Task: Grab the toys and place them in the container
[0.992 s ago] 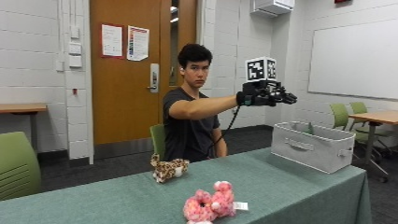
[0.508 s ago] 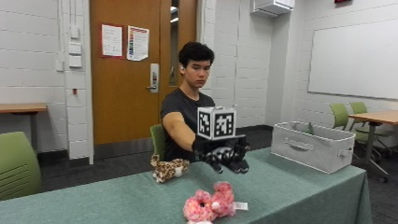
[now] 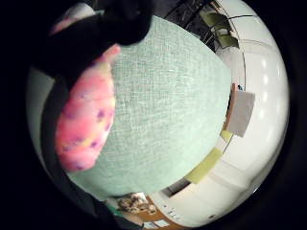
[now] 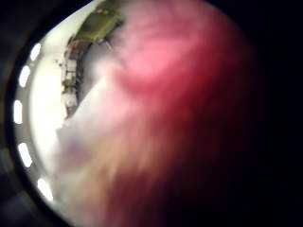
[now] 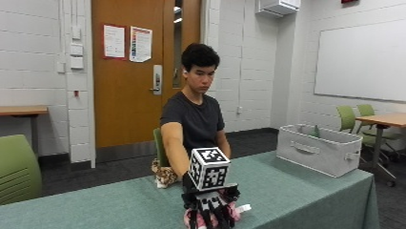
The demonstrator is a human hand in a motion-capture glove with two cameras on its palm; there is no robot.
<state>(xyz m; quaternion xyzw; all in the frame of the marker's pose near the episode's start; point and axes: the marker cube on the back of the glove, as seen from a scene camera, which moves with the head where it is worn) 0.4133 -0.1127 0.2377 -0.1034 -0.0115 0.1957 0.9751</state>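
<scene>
the gloved right hand [image 5: 210, 206] reaches forward and down, arm extended, fingers spread and pointing downward.

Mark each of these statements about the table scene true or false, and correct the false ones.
1. The black-gloved right hand is down on the fluffy pink plush toy at the near edge of the table. True.
2. The grey fabric container with a side handle stands on the floor. False: it stands on the green-clothed table, at the far end from the hand.
3. The spotted brown-and-white plush toy already lies in the container. False: it lies on the table, in front of the person.
4. The pink plush toy rests on the green tablecloth. True.
5. The table is covered in a red cloth. False: the cloth is green.
</scene>
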